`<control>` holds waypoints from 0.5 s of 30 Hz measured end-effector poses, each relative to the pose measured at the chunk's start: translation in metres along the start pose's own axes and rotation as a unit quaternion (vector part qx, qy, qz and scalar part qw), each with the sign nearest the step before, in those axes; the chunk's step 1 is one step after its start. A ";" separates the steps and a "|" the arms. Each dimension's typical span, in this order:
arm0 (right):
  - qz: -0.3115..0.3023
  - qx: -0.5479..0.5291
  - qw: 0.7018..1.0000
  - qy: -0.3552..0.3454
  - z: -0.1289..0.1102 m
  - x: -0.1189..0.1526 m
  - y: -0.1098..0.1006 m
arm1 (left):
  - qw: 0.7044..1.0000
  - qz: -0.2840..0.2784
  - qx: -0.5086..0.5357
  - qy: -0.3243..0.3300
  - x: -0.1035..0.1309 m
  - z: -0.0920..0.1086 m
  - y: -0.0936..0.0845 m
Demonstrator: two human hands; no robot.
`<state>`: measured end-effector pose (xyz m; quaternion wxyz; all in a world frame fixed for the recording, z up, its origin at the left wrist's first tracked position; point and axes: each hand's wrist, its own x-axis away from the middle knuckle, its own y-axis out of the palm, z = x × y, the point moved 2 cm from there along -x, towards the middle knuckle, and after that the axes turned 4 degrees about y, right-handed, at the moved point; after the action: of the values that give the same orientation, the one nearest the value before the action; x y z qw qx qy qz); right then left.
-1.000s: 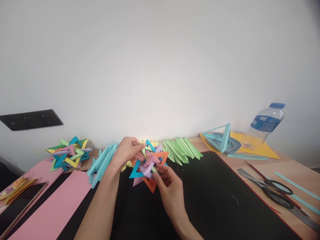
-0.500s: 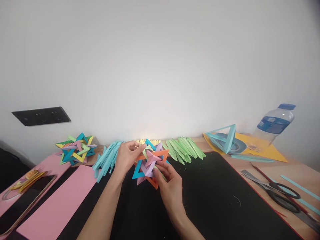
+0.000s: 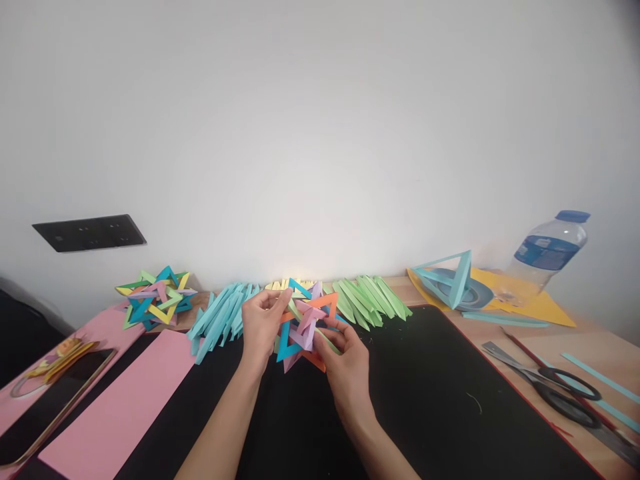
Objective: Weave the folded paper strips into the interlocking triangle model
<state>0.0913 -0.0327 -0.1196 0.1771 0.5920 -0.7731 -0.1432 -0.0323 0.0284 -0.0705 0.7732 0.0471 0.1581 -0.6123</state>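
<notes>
1. Grip: my left hand [image 3: 261, 325] pinches the upper left side of the paper star [image 3: 306, 325] between thumb and fingers. My right hand [image 3: 347, 363] grasps its lower right side, with the thumb pressed on an orange frame. Both hands are clenched on the same piece.

2. Position: I hold the paper star just above the black mat [image 3: 425, 400], near the far edge of the desk.

3. Risk, crushing: the star is built from thin interlocked frames. In my judgement, too much pinch pressure from either hand would crease a strip or flatten a point.

4. Risk, separation: if my 2 hands pull or twist in opposite directions, a frame could slip out of its neighbours and the weave could come apart.

5. Risk, nearby stock: the blue strips [image 3: 220, 319] lie just beside my left hand, and the green strips [image 3: 367, 300] lie just behind my right. A wide wrist swing could scatter either pile.

6. Lower concern: the finished star [image 3: 154, 299], scissors [image 3: 560, 390] and water bottle [image 3: 547, 250] sit well apart from my hands.
</notes>
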 end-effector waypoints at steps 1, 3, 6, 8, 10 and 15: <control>0.013 0.008 1.000 -0.008 -0.001 0.000 -0.002 | 1.000 0.003 -0.002 0.000 0.000 0.000 -0.001; 0.028 0.030 0.999 -0.026 -0.002 0.001 -0.006 | 1.000 0.009 -0.008 0.000 0.001 0.001 -0.002; 0.027 0.064 0.997 -0.039 -0.003 -0.001 -0.013 | 1.000 0.019 -0.016 -0.003 0.003 0.006 -0.003; 0.016 0.081 0.996 -0.033 -0.003 -0.003 -0.018 | 1.000 0.022 -0.019 -0.009 0.004 0.009 -0.003; 0.000 0.085 0.996 -0.028 -0.002 -0.006 -0.024 | 1.000 0.021 -0.015 -0.016 0.005 0.013 -0.004; 0.071 0.142 0.984 -0.077 -0.001 0.000 -0.043 | 0.999 0.035 0.019 -0.017 0.002 0.014 -0.014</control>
<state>0.1286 -0.0433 -0.1374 0.0410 0.5422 -0.8368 -0.0637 -0.0427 0.0196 -0.0557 0.7956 0.0563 0.1317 -0.5887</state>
